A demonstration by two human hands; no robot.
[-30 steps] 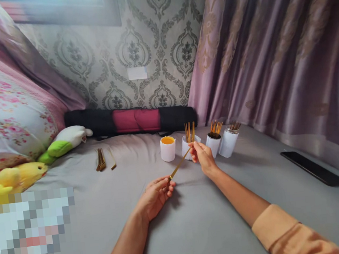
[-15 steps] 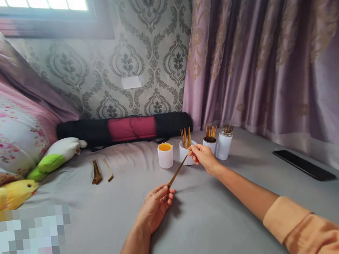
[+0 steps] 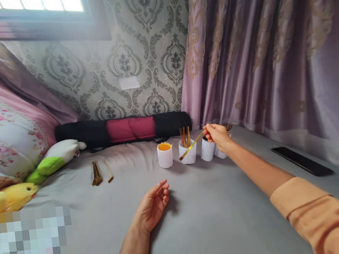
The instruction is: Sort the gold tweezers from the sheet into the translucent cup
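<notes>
My right hand pinches one end of a thin gold stick and holds it above a row of white cups. The stick slants down to the left in front of the second cup, which holds several sticks. The third cup stands just under my fingers, and a fourth one is mostly hidden behind the hand. The leftmost cup has an orange inside. My left hand rests palm up on the grey sheet, fingers loosely apart, holding nothing.
A few gold sticks lie loose on the sheet to the left. A black and red roll lies along the wall. Plush toys and a floral pillow are at the left, a black flat object at the right by the curtain.
My left hand has let go of the stick and dropped onto the sheet. My right hand has carried the stick up and to the right, over the cups.
</notes>
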